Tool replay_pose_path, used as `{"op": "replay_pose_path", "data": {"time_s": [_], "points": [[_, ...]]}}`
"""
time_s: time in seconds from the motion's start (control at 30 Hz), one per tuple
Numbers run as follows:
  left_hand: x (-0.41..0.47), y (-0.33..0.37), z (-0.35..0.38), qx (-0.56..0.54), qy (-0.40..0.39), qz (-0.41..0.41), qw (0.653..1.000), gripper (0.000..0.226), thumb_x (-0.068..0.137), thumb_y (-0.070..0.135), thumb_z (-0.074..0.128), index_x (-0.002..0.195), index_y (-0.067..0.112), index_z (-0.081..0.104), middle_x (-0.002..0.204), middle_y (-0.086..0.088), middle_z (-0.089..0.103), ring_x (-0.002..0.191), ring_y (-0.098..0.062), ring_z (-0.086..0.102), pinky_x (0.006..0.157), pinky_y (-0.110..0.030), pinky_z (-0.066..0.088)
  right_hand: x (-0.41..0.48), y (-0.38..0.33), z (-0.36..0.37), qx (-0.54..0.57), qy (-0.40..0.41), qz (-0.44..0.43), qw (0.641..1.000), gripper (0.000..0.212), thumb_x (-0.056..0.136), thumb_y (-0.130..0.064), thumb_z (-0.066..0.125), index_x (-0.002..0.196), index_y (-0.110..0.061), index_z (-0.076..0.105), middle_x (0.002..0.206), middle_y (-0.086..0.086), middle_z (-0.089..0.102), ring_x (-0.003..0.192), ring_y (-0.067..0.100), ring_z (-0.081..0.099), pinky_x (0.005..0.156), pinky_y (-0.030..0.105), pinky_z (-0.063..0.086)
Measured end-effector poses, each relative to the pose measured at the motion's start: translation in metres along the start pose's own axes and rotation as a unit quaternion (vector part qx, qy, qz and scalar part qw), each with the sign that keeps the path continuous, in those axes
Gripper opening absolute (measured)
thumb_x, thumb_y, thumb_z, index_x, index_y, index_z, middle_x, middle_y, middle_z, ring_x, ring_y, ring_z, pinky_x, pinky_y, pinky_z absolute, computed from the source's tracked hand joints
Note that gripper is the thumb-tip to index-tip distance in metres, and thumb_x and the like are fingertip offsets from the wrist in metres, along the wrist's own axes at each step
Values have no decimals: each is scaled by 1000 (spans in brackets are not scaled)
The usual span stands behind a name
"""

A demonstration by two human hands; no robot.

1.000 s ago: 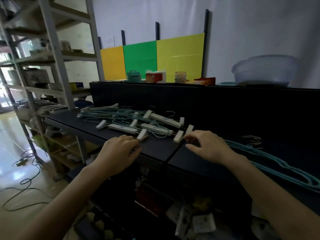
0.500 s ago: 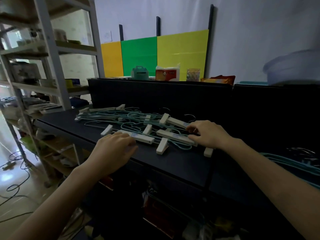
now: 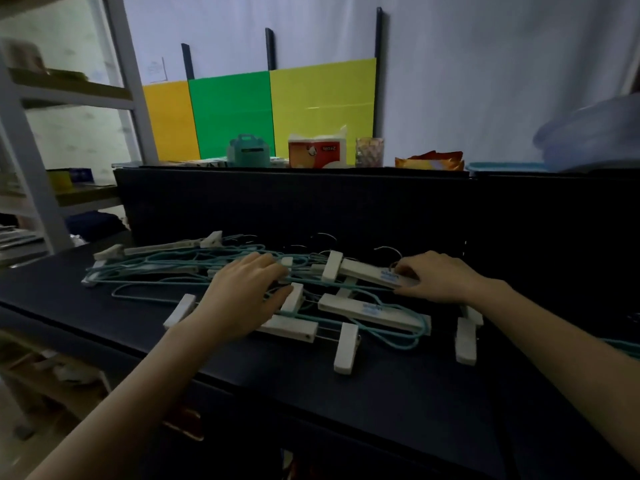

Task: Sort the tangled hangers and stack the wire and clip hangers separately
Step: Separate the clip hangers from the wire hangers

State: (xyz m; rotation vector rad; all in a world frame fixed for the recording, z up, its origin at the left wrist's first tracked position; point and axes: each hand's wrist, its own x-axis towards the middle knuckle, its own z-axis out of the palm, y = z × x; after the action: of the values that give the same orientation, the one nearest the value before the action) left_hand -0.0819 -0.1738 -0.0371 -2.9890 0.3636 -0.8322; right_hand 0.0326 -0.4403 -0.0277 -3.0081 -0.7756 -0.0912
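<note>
Dark table (image 3: 346, 403), tangled hangers (image 3: 214, 268), right hand (image 3: 436, 277) pinching clip hanger (image 3: 374, 274)

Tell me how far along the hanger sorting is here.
Early. A few teal wire hangers lie apart at the right edge. The right hand grips a clip hanger; the left hand rests on the tangled pile. No clip stack shows yet.

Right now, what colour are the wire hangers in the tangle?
Teal, pale blue-green; the wire hangers show best in the head view, left of the hands.
</note>
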Motion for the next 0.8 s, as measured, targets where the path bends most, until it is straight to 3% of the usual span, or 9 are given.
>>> {"op": "replay_pose_path", "data": {"time_s": [0.2, 0.37, 0.47, 0.6, 0.7, 0.8], "points": [[13, -15, 13, -43, -57, 57, 996, 54, 87, 56, 41, 129, 22, 46, 124, 7, 49, 113, -12, 46, 89, -25, 38, 0, 0, 3, 57, 27, 9, 998, 39, 88, -45, 56, 121, -24, 54, 118, -1, 59, 99, 16, 57, 83, 34, 49], [15, -26, 20, -58, -96, 112, 987, 80, 71, 77, 35, 136, 30, 35, 129, 14, 44, 113, -6, 46, 86, -19, 38, -12, -6, -14, 57, 85, 48, 994, 39, 89, -44, 54, 122, -24, 53, 119, -2, 55, 106, 19, 54, 90, 41, 46], [15, -35, 24, -71, -94, 144, 983, 81, 72, 75, 36, 139, 30, 31, 127, 14, 43, 111, -6, 46, 82, -15, 32, -26, -9, -30, 51, 116, 81, 989, 39, 89, -45, 54, 122, -25, 52, 120, -2, 54, 106, 20, 53, 88, 43, 46], [16, -41, 27, -31, -83, 181, 980, 84, 75, 77, 24, 141, 26, 28, 128, 8, 43, 110, -11, 49, 84, -23, 43, -51, -13, -47, 78, 166, 127, 975, 38, 88, -39, 57, 122, -21, 54, 117, -1, 55, 103, 20, 54, 87, 42, 46], [15, -44, 29, -30, -52, 197, 979, 64, 87, 62, 33, 134, 20, 43, 118, 5, 53, 101, -14, 57, 80, -25, 48, -70, -18, -51, 98, 193, 149, 965, 36, 87, -36, 59, 120, -20, 55, 110, -4, 55, 98, 16, 53, 86, 39, 45], [19, -49, 32, 8, -9, 209, 978, 59, 88, 59, 24, 108, 19, 63, 96, 5, 63, 86, -15, 62, 73, -26, 51, -86, -26, -51, 108, 205, 168, 958, 35, 87, -33, 61, 118, -18, 57, 106, -5, 55, 98, 18, 55, 87, 41, 46]]}}
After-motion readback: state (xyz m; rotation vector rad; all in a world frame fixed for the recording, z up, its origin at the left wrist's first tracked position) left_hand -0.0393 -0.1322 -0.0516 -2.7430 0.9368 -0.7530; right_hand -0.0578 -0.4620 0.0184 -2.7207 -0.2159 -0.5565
